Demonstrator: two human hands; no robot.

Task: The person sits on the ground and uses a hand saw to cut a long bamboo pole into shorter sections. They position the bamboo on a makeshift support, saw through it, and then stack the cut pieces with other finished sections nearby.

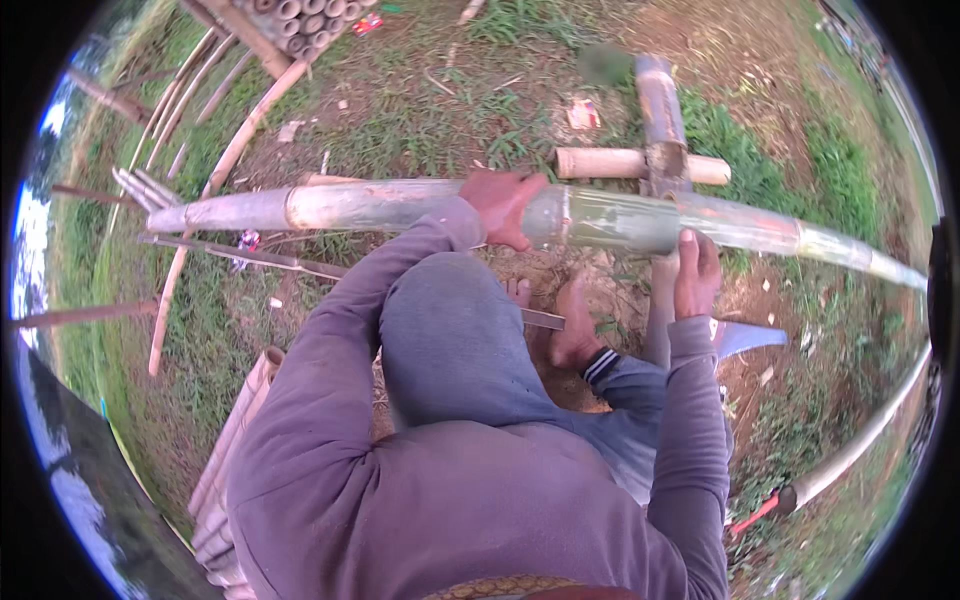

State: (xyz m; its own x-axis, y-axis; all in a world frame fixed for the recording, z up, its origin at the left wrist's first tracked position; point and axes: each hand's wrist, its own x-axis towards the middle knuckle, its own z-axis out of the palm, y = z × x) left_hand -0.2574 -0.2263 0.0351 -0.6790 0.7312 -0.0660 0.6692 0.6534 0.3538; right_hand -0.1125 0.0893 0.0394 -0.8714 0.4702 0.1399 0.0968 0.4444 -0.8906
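Note:
A long greenish bamboo pole [615, 218] lies crosswise in front of me, reaching towards both sides of the view. My left hand [502, 205] grips it from above, near the middle, with the thumb on the near side. At the pole's near edge, right of the middle, is my right hand [697, 275]. Its fingers are folded, and one digit points up against the pole; what they close on, if anything, is hidden. Beyond that wrist a blue, tapered flat piece [752, 338] shows low down; I cannot tell whether it touches the hand.
Under the pole, right of centre, stands a bamboo support with a short crosspiece [600, 163]. A narrow flat strip [543, 318] shows beside my bare foot [575, 325]. Cut bamboo tubes [305, 18] are stacked far left. More poles [235, 430] lie near left; another [850, 445] lies right.

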